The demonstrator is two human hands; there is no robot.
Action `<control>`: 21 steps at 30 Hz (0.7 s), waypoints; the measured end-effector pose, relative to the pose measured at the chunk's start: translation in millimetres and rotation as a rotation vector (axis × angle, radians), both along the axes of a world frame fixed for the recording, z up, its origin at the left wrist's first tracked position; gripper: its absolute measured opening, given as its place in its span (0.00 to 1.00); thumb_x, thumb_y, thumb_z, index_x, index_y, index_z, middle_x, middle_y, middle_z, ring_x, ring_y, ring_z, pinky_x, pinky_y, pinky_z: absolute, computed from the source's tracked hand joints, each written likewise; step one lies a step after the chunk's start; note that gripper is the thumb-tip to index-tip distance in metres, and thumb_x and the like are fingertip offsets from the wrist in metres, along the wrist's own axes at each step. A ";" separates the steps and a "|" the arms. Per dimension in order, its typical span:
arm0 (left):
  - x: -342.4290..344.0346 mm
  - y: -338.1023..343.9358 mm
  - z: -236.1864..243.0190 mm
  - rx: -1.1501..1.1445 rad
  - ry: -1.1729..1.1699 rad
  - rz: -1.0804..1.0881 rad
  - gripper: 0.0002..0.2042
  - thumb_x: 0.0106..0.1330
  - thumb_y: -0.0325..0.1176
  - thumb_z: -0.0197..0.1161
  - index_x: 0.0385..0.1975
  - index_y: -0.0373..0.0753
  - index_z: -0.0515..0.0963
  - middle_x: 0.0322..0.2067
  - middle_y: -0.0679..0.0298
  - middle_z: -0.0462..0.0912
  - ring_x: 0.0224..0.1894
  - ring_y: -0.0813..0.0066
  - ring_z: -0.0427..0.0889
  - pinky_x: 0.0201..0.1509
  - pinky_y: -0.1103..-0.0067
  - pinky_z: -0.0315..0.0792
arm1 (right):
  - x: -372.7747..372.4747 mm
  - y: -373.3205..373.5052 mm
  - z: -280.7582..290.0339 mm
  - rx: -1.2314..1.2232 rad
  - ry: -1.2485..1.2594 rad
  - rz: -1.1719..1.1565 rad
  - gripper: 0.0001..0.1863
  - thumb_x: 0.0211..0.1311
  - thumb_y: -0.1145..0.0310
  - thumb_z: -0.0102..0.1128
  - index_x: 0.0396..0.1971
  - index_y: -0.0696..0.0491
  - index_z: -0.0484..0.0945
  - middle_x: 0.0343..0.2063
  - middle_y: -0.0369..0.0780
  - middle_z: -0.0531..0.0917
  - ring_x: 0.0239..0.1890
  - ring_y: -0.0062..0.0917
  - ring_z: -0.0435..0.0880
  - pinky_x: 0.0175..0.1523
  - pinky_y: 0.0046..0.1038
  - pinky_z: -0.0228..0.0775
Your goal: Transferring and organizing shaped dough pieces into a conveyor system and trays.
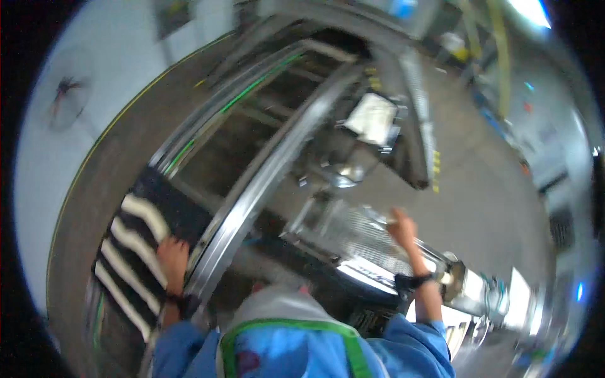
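Observation:
My left hand rests, fingers curled, at the right side of a dark board carrying several cream strips, possibly dough. Whether it grips a strip or the board is unclear. The board lies on a long metal conveyor frame with green edging. My right hand is raised over the right end of a perforated metal tray, its fingers smeared by motion, so their grip cannot be made out.
A steel rail runs diagonally between my hands toward the back. Beyond are a white pad on a dark stand, a shiny round metal part and an angled metal beam. Machinery stands at my right.

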State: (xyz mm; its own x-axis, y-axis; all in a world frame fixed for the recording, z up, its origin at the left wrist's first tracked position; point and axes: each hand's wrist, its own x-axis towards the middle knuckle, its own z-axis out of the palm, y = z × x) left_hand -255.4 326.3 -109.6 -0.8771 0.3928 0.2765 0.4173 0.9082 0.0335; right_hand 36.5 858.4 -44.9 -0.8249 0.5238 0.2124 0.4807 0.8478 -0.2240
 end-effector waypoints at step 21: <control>19.3 -34.6 -34.2 0.794 -0.095 0.314 0.18 0.52 0.27 0.55 0.45 0.45 0.65 0.54 0.46 0.55 0.56 0.47 0.52 0.56 0.61 0.53 | -260.3 -345.1 44.1 -0.575 0.461 1.075 0.24 0.36 0.77 0.60 0.40 0.56 0.66 0.40 0.46 0.68 0.45 0.38 0.66 0.50 0.35 0.58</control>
